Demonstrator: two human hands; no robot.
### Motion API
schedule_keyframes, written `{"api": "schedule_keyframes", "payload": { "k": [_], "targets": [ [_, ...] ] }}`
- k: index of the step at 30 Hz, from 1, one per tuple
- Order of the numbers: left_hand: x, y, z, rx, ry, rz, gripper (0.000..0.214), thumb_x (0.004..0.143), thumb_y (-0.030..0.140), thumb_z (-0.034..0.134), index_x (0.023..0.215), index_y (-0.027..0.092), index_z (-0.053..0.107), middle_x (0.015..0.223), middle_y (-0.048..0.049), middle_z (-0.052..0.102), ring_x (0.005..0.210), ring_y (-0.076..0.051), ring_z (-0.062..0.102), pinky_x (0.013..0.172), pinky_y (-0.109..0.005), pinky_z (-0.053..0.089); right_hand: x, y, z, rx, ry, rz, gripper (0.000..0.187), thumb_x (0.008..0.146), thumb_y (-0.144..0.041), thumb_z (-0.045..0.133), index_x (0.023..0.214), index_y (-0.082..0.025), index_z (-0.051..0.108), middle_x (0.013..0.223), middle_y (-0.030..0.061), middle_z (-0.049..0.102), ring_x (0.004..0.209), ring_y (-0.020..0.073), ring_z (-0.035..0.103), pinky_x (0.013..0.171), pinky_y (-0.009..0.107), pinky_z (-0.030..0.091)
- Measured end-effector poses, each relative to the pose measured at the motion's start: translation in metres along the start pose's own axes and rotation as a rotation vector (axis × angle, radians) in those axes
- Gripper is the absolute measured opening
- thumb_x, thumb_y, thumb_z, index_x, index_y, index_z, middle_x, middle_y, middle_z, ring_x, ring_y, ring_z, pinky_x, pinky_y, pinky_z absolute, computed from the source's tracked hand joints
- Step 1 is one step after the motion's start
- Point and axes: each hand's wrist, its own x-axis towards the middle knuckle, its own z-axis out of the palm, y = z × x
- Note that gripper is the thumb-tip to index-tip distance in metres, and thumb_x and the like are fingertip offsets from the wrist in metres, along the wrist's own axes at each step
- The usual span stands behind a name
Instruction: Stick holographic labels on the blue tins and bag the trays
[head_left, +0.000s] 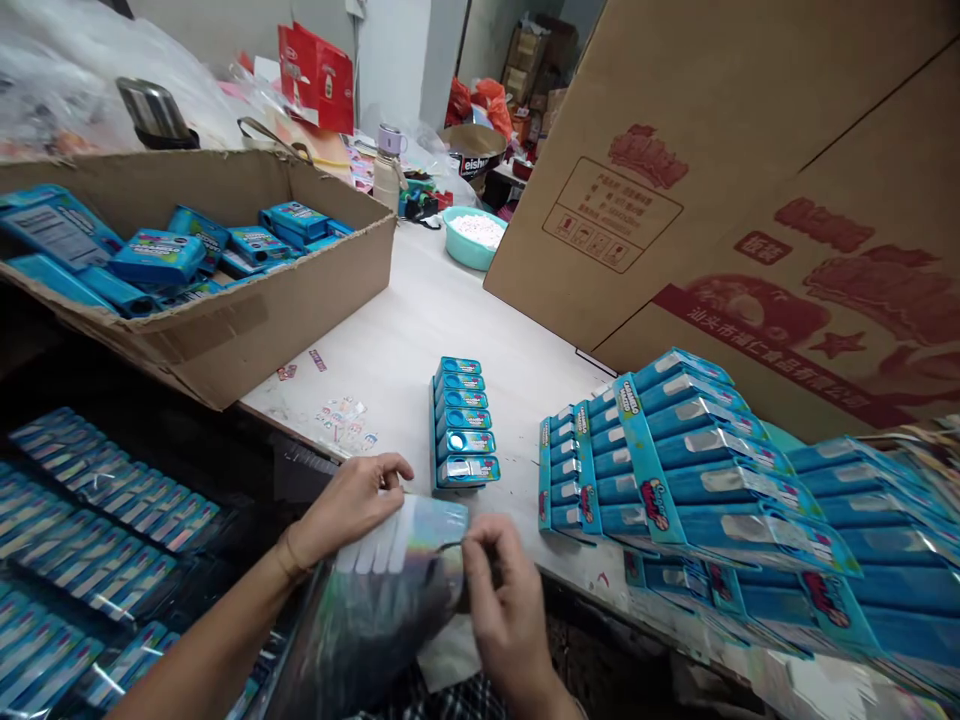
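A glossy, see-through sheet (420, 525) with several white rounded strips near its upper edge lies over my lap, against the table's front edge. My left hand (360, 508) grips its top edge with curled fingers. My right hand (504, 605) is closed in a pinch at the sheet's right edge; what is between the fingertips is too small to make out. Just beyond the hands stands a row of small blue candy boxes (465, 420) in a holder. The nearest box has a shiny strip on its top; the one behind shows a round hole.
Stacked display trays of blue boxes (675, 460) stand at the right, before a large printed carton (600, 260). An open cardboard box (315, 280) of loose blue boxes is at the left. Wrapped packs (97, 540) lie below it. Farther back are a turquoise basin (466, 250) and a bottle (387, 170).
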Motion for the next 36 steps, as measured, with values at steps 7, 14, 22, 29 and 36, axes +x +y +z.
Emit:
{"api": "schedule_keyframes", "payload": {
  "k": [7, 14, 22, 29, 36],
  "targets": [
    [0.015, 0.003, -0.007, -0.458, -0.426, -0.146, 0.073, 0.058, 0.018, 0.079, 0.127, 0.02, 0.056, 0.08, 0.0056, 0.06, 0.061, -0.01, 0.045, 0.055, -0.02, 0.034, 0.067, 0.002, -0.009, 0.318, 0.056, 0.289, 0.023, 0.091, -0.039, 0.065, 0.082, -0.019, 0.062, 0.075, -0.0009, 0.06, 0.072, 0.0134, 0.054, 0.067, 0.024, 0.044],
    [0.054, 0.009, 0.0, -0.5, -0.314, -0.127, 0.043, 0.09, 0.052, 0.054, 0.072, 0.014, 0.058, 0.059, 0.0055, 0.04, 0.056, -0.01, 0.03, 0.053, -0.024, 0.023, 0.093, 0.017, 0.009, 0.161, 0.135, 0.272, 0.024, 0.091, -0.041, 0.065, 0.081, -0.019, 0.065, 0.076, 0.0001, 0.063, 0.073, 0.0161, 0.057, 0.068, 0.027, 0.045],
    [0.076, -0.002, -0.004, -0.349, -0.273, -0.13, 0.045, 0.095, 0.054, 0.051, 0.07, 0.016, 0.053, 0.063, 0.0059, 0.034, 0.058, -0.01, 0.03, 0.053, -0.024, 0.022, 0.104, 0.044, 0.015, -0.328, 0.273, 0.053, 0.021, 0.097, -0.033, 0.057, 0.079, -0.021, 0.061, 0.082, 0.0016, 0.063, 0.084, 0.0202, 0.057, 0.081, 0.034, 0.04],
    [0.087, -0.018, 0.01, -0.348, -0.28, -0.147, 0.05, 0.091, 0.06, 0.053, 0.07, 0.015, 0.054, 0.063, 0.005, 0.037, 0.06, -0.01, 0.031, 0.054, -0.024, 0.022, 0.109, 0.053, 0.013, -0.409, 0.217, 0.036, 0.017, 0.096, -0.027, 0.055, 0.081, -0.021, 0.06, 0.112, 0.0085, 0.058, 0.112, 0.0258, 0.052, 0.094, 0.04, 0.039],
    [0.092, -0.032, 0.023, -0.422, -0.257, -0.233, 0.057, 0.078, 0.069, 0.064, 0.06, 0.017, 0.049, 0.057, 0.0059, 0.036, 0.054, -0.009, 0.027, 0.051, -0.023, 0.019, 0.116, 0.06, 0.015, -0.305, 0.207, 0.086, 0.01, 0.091, -0.018, 0.052, 0.1, -0.022, 0.053, 0.104, 0.0067, 0.054, 0.099, 0.0238, 0.054, 0.086, 0.039, 0.046]
  ]
}}
